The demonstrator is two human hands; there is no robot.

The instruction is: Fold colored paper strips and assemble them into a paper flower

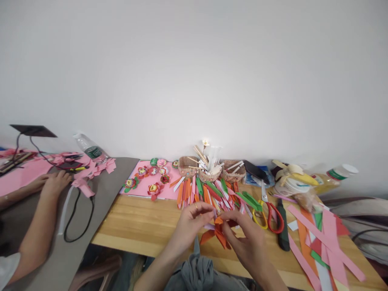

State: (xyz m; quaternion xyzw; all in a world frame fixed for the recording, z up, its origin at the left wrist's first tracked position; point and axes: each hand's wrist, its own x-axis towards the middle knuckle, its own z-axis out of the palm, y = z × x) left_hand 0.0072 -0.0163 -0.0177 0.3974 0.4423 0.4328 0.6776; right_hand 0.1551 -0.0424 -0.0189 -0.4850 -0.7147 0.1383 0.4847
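Between my two hands, over the front edge of the wooden table, is an orange folded-paper piece [218, 232] with petal-like points. My right hand [247, 238] has its thumb and fingers closed on its upper right part. My left hand [192, 224] is closed in a pinch at its upper left, beside a small pale lilac paper bit [209, 226]; the fingertips partly hide what they grip. Just beyond lies a pile of folded paper strips [209, 194] in orange, pink, green and white. Finished paper flowers [154, 188] rest on a pink sheet [171, 188] to the left.
Red-and-yellow-handled scissors [274, 218] and a dark-handled tool [283, 228] lie right of my hands, near loose paper strips [327, 242]. Small baskets [188, 166] line the wall. A co-worker's hands [57, 182] are at the left, near a pink glue gun [83, 186].
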